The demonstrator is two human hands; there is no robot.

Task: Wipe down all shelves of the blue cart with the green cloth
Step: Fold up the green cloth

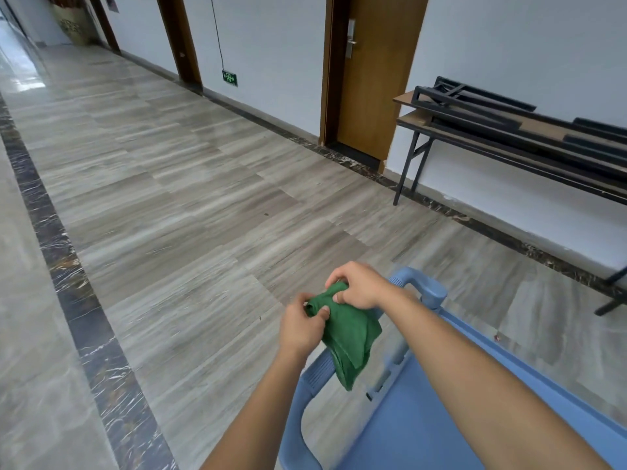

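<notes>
The green cloth (346,337) hangs folded in the air above the far end of the blue cart (417,422). My left hand (300,325) pinches its upper left corner. My right hand (358,284) grips its top edge from above. The cart's top shelf fills the lower right of the view, with its curved blue handle (425,288) just behind my right wrist. My right forearm covers part of the shelf. Lower shelves are hidden.
A long corridor of grey tiled floor (176,184) stretches ahead and to the left. Folding tables (529,137) are stacked along the right wall, beside a brown door (369,72). A dark marble strip (68,276) runs along the floor at left.
</notes>
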